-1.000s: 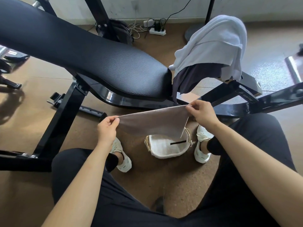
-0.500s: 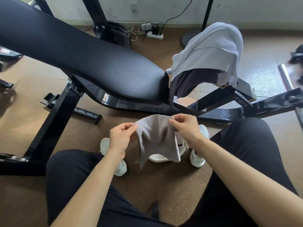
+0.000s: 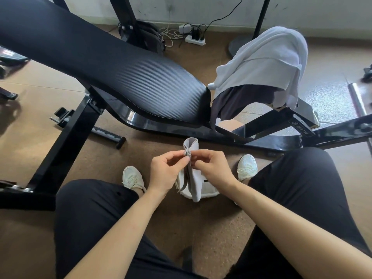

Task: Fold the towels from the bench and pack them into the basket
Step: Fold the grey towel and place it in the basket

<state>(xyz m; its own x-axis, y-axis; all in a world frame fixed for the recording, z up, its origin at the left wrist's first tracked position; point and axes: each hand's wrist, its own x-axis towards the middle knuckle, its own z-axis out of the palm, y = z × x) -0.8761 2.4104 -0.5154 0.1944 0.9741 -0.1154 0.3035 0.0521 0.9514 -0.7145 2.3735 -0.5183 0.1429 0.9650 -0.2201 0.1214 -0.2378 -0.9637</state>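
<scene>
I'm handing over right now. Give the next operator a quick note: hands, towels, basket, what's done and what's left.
Left hand and right hand both pinch the grey towel, folded into a narrow strip, above the white basket on the floor between the feet.
White towel and dark towel lie draped over the end of the bench, unfolded.
Done: grey towel mostly folded. Left: pack it, then fold and pack the other two.

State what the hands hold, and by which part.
Left hand and right hand both pinch the grey towel near its folded upper end.
</scene>
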